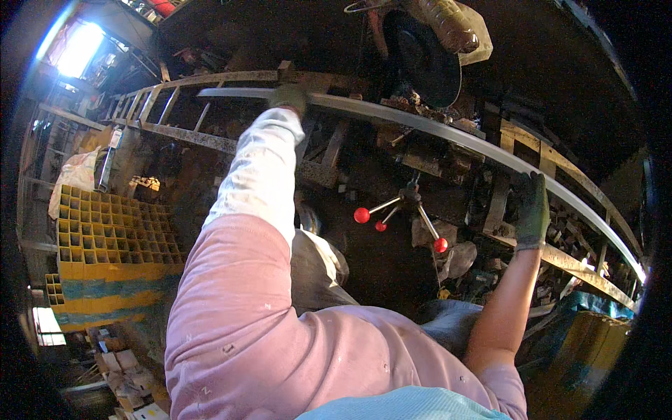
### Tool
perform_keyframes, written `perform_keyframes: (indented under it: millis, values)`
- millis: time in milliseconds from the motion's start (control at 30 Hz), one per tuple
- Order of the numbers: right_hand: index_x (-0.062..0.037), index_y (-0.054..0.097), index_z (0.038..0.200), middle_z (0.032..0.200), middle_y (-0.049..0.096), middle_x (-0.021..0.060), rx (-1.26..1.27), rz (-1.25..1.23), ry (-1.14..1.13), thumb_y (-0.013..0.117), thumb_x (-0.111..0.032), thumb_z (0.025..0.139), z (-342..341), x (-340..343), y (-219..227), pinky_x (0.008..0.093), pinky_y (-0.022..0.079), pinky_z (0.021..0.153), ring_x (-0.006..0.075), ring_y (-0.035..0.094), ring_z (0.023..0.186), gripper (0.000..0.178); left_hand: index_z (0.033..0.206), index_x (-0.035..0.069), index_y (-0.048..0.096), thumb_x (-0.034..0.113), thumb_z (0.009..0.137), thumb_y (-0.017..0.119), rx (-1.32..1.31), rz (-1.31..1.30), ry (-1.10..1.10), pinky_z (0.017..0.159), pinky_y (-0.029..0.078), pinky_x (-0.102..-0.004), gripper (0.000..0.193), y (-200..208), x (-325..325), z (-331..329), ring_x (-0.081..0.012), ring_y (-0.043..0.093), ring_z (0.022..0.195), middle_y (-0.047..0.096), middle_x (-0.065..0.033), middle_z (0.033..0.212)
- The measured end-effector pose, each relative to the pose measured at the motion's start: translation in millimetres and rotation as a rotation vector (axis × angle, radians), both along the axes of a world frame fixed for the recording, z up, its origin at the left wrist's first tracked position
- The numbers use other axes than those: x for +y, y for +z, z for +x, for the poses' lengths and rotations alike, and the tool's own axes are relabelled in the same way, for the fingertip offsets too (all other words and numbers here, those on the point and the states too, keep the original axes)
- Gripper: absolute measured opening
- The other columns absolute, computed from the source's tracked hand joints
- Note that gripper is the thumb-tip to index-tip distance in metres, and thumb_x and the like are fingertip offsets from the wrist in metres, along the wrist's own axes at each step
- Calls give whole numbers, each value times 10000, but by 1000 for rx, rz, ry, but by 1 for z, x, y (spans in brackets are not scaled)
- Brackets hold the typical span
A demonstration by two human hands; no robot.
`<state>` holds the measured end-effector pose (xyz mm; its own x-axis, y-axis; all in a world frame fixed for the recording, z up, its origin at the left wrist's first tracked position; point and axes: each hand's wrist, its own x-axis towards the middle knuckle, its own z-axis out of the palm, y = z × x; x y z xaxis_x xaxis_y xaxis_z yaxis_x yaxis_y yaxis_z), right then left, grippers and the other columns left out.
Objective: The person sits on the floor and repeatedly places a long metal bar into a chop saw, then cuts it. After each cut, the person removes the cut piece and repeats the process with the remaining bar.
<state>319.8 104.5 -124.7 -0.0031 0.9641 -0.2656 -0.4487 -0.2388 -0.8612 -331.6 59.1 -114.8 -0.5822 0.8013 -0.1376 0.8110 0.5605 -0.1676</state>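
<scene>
A long, pale metal bar (413,120) runs across the machine from the upper left to the far right. My left hand (288,98), in a dark green work glove, is closed around the bar near its left end; the fingers are partly in shadow. Farther right, my gloved right hand (533,213) grips the bar's near edge, with its fingertips partly hidden there. Between my hands and nearer to me is a spoked machine handle (409,194) with three red ball knobs, which neither hand touches.
Ladder-like metal rails (168,105) extend on the left, with more rail framing (560,259) on the right. A stack of yellow square tubes (115,227) stands at left. Beyond the bar are a dark round disc (420,59) and a brown ribbed part (448,26). Debris litters the machine bed.
</scene>
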Motion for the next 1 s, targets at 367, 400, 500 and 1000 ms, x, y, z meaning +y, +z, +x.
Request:
perform_keyframes:
  millis: [367,400,500,1000]
  values:
    - [2,594,1438,1344,687,139,-191,18,-29,614,-318,1078,10,-9,20,363,593,968,238,690,1171,482,1262,70,691,202,953,575,14,322,-541,1056,507,-549,356,-7,8,128,-427,636,1244,678,-227,1313]
    - [-4,592,1446,1345,689,134,-258,25,-26,621,-329,1074,7,-11,22,353,588,956,229,691,1164,495,1245,70,695,200,959,568,2,243,-498,1031,518,-555,340,-5,12,149,-425,657,1199,692,-224,1285]
    - [-49,580,1488,1409,657,108,-297,53,27,634,-358,1065,0,-10,18,330,531,1004,198,646,1235,527,1227,128,754,209,949,645,-26,199,-353,982,550,-559,310,-8,26,159,-375,693,1194,715,-172,1304]
    - [3,512,1533,1576,522,124,-585,124,94,595,-278,1088,9,-13,-1,339,335,1224,193,472,1458,533,1236,150,766,272,1004,612,135,92,-107,958,585,-487,304,-26,17,6,-335,718,1184,744,-136,1276]
